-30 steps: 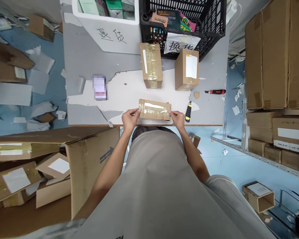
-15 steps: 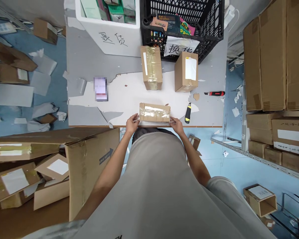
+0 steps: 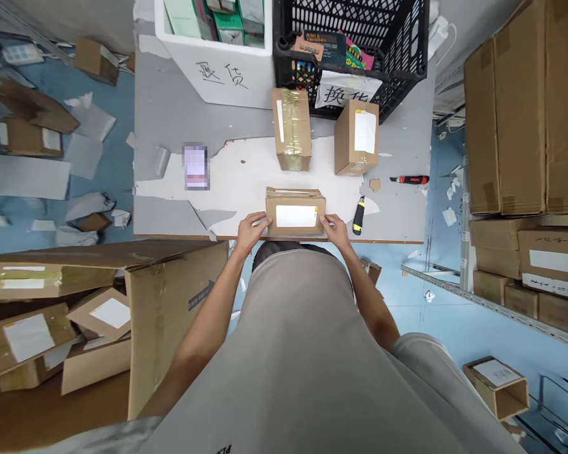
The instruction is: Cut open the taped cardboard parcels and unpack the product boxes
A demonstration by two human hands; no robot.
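A small cardboard box (image 3: 272, 226) with a white label (image 3: 296, 216) facing me is at the front edge of the table. My left hand (image 3: 250, 231) grips its left end, and my right hand (image 3: 336, 228) grips the right end, thumbs against the cardboard. The fingertips are partly hidden behind the box. Just right of it lies a yellow-and-black box cutter (image 3: 358, 215). Behind stand two more cardboard boxes: a taped one (image 3: 292, 129) and one with a white label (image 3: 344, 142).
At the back of the table (image 3: 170, 113) are a white foam bin (image 3: 236, 72) and a black plastic crate (image 3: 397, 82). A red-and-black cutter (image 3: 409, 180) lies right, a blurred-out phone-like thing (image 3: 196, 166) left. A large carton (image 3: 175, 328) of boxes stands left; stacked cartons (image 3: 520, 126) rise right.
The small box has turned over: its taped side showed before, now its labelled side faces me. Both hands have closed on its ends. The view has shifted slightly.
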